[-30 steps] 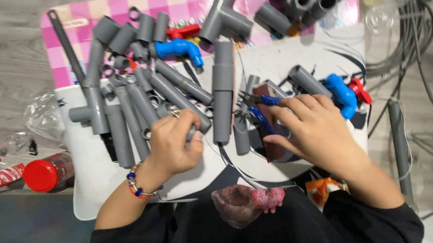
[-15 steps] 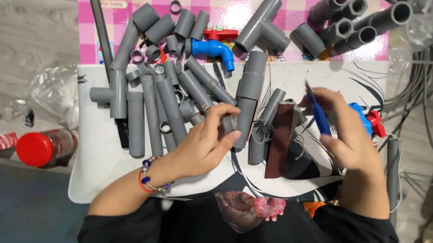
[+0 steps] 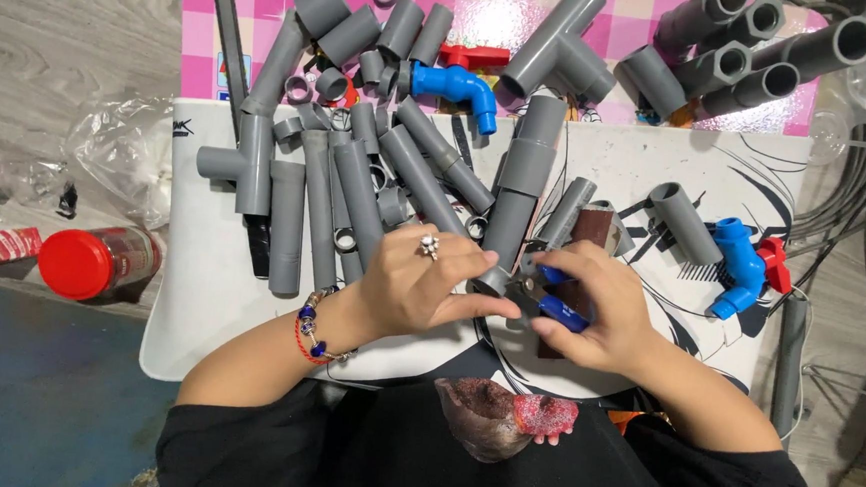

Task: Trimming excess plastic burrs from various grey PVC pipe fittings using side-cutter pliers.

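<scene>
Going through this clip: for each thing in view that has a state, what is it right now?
Left hand: closed on the end of a grey pipe.
Right hand: gripping blue-handled pliers.
Blue-handled pliers: nose at the pipe end; open or shut cannot be told.
Red-lidded jar: lying on its side, lid on.
Blue elbow fitting: loose on the pile.
Grey tee fitting: joined to pipes.

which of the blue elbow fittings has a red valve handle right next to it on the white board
The blue elbow at the board's right edge, with the red handle touching its right side. The other blue elbow lies up on the pink checked mat.
</scene>
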